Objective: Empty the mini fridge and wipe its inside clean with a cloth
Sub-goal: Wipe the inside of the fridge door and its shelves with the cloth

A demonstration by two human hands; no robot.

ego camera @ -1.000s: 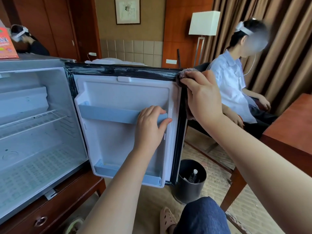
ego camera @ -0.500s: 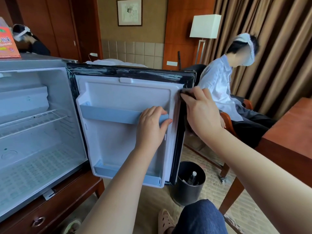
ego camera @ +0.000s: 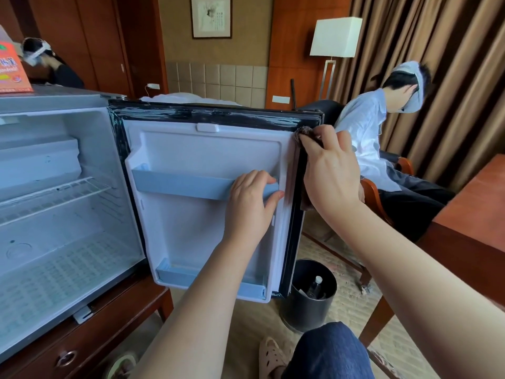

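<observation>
R hand [ego camera: 330,170] pinches the dark cloth [ego camera: 302,132] vs the black seal [ego camera: 218,114] at the door [ego camera: 207,149] top-right corner. L hand [ego camera: 251,203] grips the shelf rail [ego camera: 180,184] mid-door, prob. steadying it. The mini fridge [ego camera: 54,242] cabinet, left of door, looks empty, door shelves too, so emptying seems done. Wiping underway; seal's right side likely left. Can't tell if cabinet's wiped.
</observation>
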